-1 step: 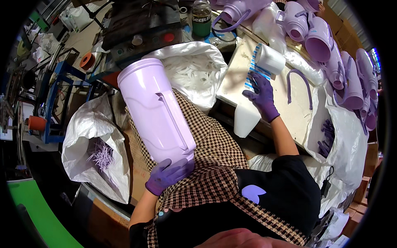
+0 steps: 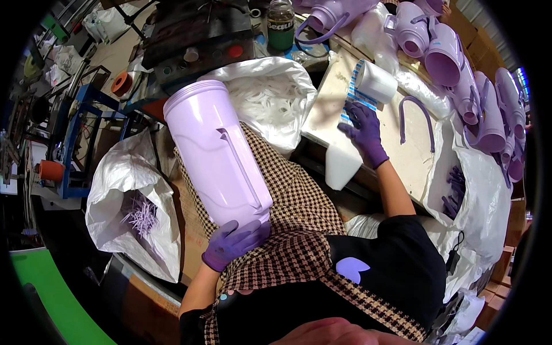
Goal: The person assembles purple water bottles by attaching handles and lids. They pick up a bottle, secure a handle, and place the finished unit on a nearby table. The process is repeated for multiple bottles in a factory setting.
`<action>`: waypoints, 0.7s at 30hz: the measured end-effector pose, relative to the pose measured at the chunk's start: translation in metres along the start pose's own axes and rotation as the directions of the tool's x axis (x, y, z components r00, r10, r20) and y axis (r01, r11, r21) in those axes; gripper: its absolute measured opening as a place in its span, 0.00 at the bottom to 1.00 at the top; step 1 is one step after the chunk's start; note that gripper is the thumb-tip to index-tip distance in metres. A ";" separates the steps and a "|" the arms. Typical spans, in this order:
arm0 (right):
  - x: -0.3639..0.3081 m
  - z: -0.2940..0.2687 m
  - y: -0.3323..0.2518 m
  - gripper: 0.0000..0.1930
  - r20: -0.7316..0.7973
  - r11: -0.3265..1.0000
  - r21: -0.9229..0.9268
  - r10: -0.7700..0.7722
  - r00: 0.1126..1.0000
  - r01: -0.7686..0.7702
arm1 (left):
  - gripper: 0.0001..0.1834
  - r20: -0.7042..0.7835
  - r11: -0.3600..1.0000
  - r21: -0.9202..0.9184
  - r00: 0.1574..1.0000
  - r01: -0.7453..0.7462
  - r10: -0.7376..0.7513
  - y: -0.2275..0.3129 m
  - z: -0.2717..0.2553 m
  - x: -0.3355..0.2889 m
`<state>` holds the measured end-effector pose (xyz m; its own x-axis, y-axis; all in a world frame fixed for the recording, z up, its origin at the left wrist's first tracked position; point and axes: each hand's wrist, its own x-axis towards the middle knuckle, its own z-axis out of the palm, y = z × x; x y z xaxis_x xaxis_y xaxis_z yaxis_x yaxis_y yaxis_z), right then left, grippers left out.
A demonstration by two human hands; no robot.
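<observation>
A lavender plastic flask shell (image 2: 215, 152) lies slanted across my lap, its threaded rim pointing away and a long narrow slot running down its side. My left hand (image 2: 236, 244), in a purple glove, grips its near end; part of the fingers is hidden behind it. On the white work surface to the right stands a roll of labels (image 2: 376, 82), with a blue-and-white strip of labels (image 2: 351, 86) coming off it. My gloved right hand (image 2: 365, 132) has its bent fingers and thumb on this strip. White backing paper (image 2: 343, 167) hangs over the table's edge below.
A curved purple handle (image 2: 417, 112) lies right of my right hand. Beyond it, several lavender flask shells (image 2: 443, 63) are lined up. White sacks hold pale rings (image 2: 264, 100), thin lilac pieces (image 2: 141, 218) and dark purple parts (image 2: 454, 190). A jar (image 2: 280, 29) stands beside a dark machine (image 2: 195, 40).
The hanging backing paper has shifted very slightly left, and my right fingers have moved a trace. The flask shell and my left hand look the same.
</observation>
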<state>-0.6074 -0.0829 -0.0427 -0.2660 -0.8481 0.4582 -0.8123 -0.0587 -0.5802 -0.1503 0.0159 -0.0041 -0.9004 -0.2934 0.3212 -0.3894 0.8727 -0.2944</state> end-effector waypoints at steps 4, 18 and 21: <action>0.008 0.006 0.014 0.18 0.070 0.987 -0.157 0.056 0.996 -0.045 | 0.17 0.012 1.000 0.004 1.000 -0.006 0.006 -0.001 -0.001 -0.005; 0.010 0.015 0.024 0.13 -0.005 0.969 -0.241 -0.049 0.999 0.047 | 0.25 0.143 0.912 0.385 0.986 -0.139 0.090 0.010 0.016 -0.023; 0.012 0.016 0.025 0.11 -0.002 0.979 -0.206 -0.004 1.000 0.003 | 0.28 -0.020 0.991 0.136 1.000 0.014 -0.011 0.012 0.018 -0.017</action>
<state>-0.6229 -0.1027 -0.0623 -0.2638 -0.8471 0.4614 -0.9027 0.0483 -0.4275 -0.1429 0.0246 -0.0296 -0.8919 -0.2957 0.3422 -0.4247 0.8076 -0.4092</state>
